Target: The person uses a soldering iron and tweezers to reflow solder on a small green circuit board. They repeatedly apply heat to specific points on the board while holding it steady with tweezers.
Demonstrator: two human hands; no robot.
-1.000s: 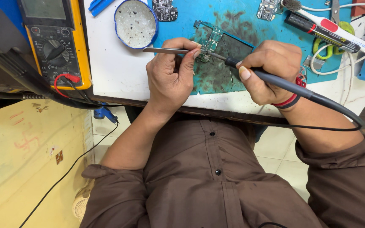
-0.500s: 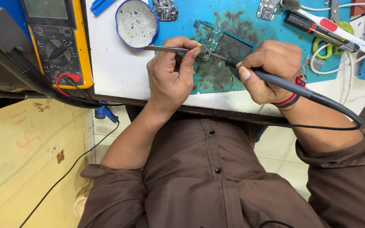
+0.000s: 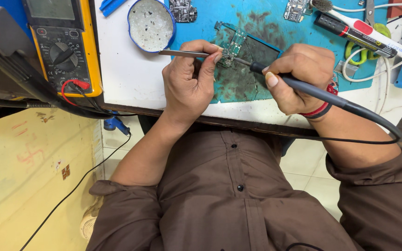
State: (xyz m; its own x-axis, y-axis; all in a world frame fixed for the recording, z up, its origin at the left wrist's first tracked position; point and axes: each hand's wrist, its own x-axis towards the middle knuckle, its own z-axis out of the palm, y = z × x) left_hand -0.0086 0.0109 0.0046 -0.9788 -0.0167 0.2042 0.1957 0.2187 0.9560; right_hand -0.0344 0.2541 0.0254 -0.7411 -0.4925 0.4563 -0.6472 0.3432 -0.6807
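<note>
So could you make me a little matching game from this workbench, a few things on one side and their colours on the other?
Things:
1. multimeter
2. work mat
3. shirt
4. soldering iron

Colours:
a. brown
b. black
c. yellow casing
d. blue-green

Pairs: 1-c, 2-d, 3-a, 4-b. The right hand holds the soldering iron; the left hand holds tweezers.

Left hand [image 3: 189, 83] raised, fingers curled in a pinch, forearm angled up from bent elbow. Right hand [image 3: 298, 76] fisted in a pen-style grip, wrist bent inward, sleeves pushed back.
</note>
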